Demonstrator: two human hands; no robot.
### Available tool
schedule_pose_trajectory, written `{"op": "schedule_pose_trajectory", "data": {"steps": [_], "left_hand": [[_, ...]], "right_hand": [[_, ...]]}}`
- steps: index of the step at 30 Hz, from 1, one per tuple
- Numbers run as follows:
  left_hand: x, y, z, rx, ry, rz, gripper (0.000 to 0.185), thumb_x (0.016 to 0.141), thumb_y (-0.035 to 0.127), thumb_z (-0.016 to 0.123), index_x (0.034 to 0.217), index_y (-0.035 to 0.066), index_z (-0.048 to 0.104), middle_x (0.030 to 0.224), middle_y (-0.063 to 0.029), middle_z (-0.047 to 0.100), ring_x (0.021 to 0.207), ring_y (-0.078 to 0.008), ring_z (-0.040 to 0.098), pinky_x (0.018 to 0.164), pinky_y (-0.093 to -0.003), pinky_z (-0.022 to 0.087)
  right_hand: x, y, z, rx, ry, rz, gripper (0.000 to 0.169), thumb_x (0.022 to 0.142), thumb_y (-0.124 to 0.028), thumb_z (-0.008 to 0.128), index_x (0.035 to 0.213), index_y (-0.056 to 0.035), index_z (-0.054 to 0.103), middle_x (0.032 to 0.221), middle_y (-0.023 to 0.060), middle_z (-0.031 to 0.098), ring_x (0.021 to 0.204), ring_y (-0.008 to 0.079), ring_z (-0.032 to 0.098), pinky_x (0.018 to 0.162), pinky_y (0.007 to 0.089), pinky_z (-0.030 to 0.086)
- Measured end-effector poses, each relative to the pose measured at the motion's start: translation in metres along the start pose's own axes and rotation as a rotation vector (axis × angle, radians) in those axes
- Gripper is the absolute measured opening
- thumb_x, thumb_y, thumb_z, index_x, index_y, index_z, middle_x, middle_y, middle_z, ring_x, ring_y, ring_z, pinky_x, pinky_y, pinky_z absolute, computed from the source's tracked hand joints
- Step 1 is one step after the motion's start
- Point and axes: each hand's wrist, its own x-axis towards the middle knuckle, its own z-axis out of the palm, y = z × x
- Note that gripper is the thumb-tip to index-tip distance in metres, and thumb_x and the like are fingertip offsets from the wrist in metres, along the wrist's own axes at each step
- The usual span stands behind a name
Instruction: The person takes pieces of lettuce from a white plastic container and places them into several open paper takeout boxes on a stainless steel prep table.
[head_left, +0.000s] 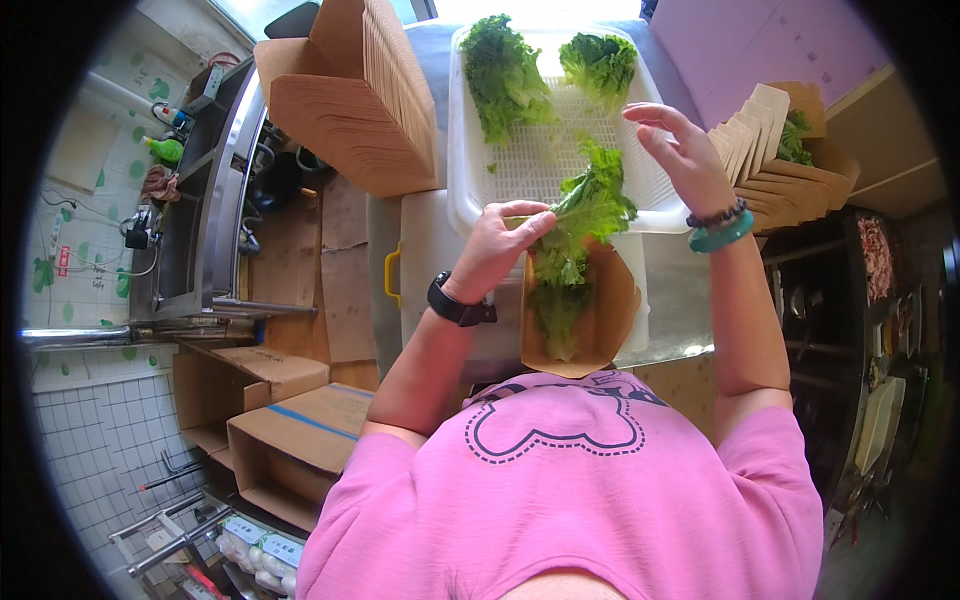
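Between the thumb and fingers of my left hand (514, 240) is a leafy green lettuce piece (592, 199), held over a brown paper takeout box (611, 307). More lettuce (559, 319) lies inside that box, which stands open on a white cutting board (450, 262). My right hand (679, 157) hovers at the right rim of a white plastic basket (457, 127), fingers apart, holding nothing. Two bunches of lettuce lie in the basket's far part, a larger one (506, 82) at left and a smaller one (600, 64) at right.
A tall nested stack of brown paper boxes (375, 105) stands left of the basket. Right of it are more nested boxes (765, 180), with lettuce (795, 139) in one. The metal table's edge (675, 352) runs near my body. Cardboard boxes (300, 420) sit at lower left.
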Motion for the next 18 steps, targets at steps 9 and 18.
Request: {"op": "schedule_pose_trajectory", "data": {"steps": [9,18], "left_hand": [[-0.011,-0.010,-0.012,0.054,-0.216,-0.001,0.050,0.086,0.028,0.067,0.122,-0.003,0.052,0.103,-0.0047,0.061,0.089,-0.0092,0.055,0.079,-0.0230,0.045],[-0.070,-0.077,0.021,0.813,0.158,0.076,0.070,0.082,0.026,0.064,0.137,-0.002,0.032,0.115,-0.0282,0.051,0.104,-0.0409,0.053,0.092,-0.0427,0.043]], "right_hand": [[-0.044,-0.009,0.055,-0.219,-0.488,-0.214,0.021,0.075,-0.005,0.062,0.088,-0.0042,0.045,0.081,0.0132,0.052,0.080,0.0308,0.055,0.071,0.0388,0.045],[-0.153,0.083,0.124,-0.437,-0.081,0.119,0.017,0.077,0.005,0.049,0.092,-0.0018,0.055,0.086,0.0185,0.058,0.082,0.0334,0.058,0.073,0.0411,0.048]]}}
